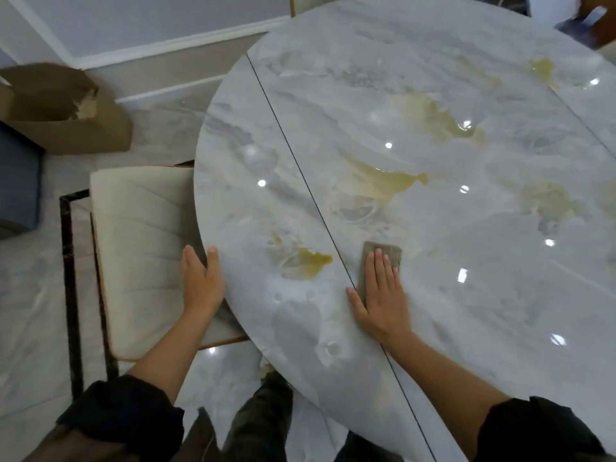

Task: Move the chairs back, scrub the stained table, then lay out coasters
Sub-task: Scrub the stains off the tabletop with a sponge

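A round grey marble table (466, 295) fills the right of the view, with several yellow-brown stains; the nearest stain (308, 261) lies just left of a dark seam line. My right hand (383, 295) presses flat on a grey-brown scrubbing pad (383, 253) to the right of that seam. My left hand (201, 280) holds the table's left rim, thumb on top and fingers over the edge. A cream cushioned chair (140, 248) with a dark frame stands at the left, its seat partly under the tabletop.
A torn brown cardboard box (63, 108) sits on the glossy floor at the far left, next to a dark blue object (18, 181). A white baseboard runs along the wall. Something blue and blurred (586, 21) shows at the table's far right.
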